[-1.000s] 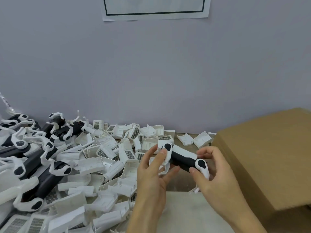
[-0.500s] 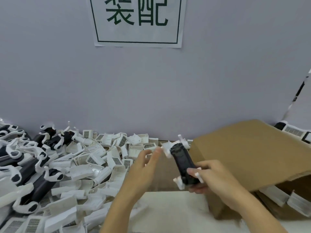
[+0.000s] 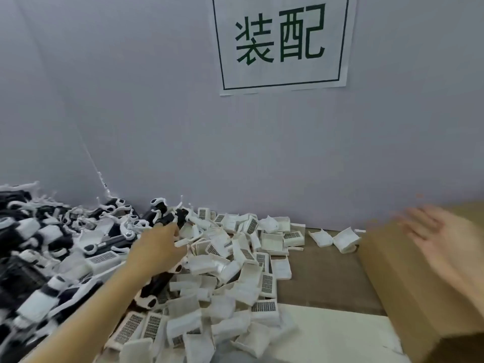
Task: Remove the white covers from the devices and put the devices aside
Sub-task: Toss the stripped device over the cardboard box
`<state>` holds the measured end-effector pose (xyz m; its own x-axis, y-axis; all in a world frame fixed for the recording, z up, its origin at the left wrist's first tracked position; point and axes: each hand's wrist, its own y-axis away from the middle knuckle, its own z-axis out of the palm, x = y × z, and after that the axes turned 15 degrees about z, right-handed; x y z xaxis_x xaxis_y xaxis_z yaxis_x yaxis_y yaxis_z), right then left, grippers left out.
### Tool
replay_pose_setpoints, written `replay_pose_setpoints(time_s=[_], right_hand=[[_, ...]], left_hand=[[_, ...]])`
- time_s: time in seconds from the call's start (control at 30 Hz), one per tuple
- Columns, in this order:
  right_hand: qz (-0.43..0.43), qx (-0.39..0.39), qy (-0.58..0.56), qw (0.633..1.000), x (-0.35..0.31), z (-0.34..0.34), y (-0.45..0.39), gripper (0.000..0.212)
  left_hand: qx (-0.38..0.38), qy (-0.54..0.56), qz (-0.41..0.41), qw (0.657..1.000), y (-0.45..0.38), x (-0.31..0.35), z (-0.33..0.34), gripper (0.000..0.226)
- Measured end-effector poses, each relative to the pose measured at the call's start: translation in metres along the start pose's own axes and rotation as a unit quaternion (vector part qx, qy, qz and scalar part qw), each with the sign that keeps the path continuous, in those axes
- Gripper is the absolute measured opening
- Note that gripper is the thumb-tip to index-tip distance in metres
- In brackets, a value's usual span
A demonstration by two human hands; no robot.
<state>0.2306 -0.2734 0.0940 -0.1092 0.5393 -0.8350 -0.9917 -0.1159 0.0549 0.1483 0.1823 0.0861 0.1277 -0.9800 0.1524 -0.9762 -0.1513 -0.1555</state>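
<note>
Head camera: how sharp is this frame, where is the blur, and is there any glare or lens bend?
Head view: the right hand over the cardboard box is smeared by motion blur, fingers spread; the left hand reaching into the pile of devices is softer-edged but readable; the wall sign is crisp; lighting is even, no glare; wide-angle bend shows toward the edges.

Left hand [image 3: 159,247] reaches into device pile [image 3: 52,247]; right hand [image 3: 442,231] (blurred, fingers spread) over cardboard box [image 3: 408,289]; white covers [image 3: 235,258] heaped between.

Two bare forearms, no sleeves, left hand [image 3: 157,247], right hand [image 3: 440,231]
</note>
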Motion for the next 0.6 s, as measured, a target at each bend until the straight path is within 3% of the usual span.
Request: replay_pose_setpoints(time_s=[0.03,0.07,0.1,0.17,0.33,0.47,0.6], right_hand=[[0.049,0.04,0.029,0.998,0.018,0.013,0.0,0.021],[0.023,0.129,0.099,0.986,0.041,0.02,0.003,0.017],[0.021,0.142,0.129,0.981,0.065,0.03,0.012,0.019],[0.066,0.088,0.159,0.981,0.11,0.054,0.029,0.023],[0.138,0.049,0.235,0.961,0.181,0.077,0.048,0.036],[0.125,0.077,0.252,0.957,0.179,0.065,0.048,0.036],[0.119,0.106,0.23,0.96,0.173,0.057,0.046,0.035]], left_hand=[[-0.048,-0.031,-0.008,0.998,-0.001,-0.008,-0.002,0.041],[-0.102,-0.051,-0.007,0.993,-0.001,-0.013,-0.003,0.044],[-0.147,-0.066,-0.002,0.987,-0.002,-0.015,-0.001,0.049],[-0.182,-0.103,0.001,0.978,-0.001,-0.018,0.006,0.055],[-0.119,-0.143,0.024,0.982,0.0,-0.016,0.012,0.036],[-0.072,-0.155,0.037,0.985,0.003,-0.007,0.009,0.024],[0.037,-0.17,0.04,0.984,0.0,0.015,-0.01,0.028]])
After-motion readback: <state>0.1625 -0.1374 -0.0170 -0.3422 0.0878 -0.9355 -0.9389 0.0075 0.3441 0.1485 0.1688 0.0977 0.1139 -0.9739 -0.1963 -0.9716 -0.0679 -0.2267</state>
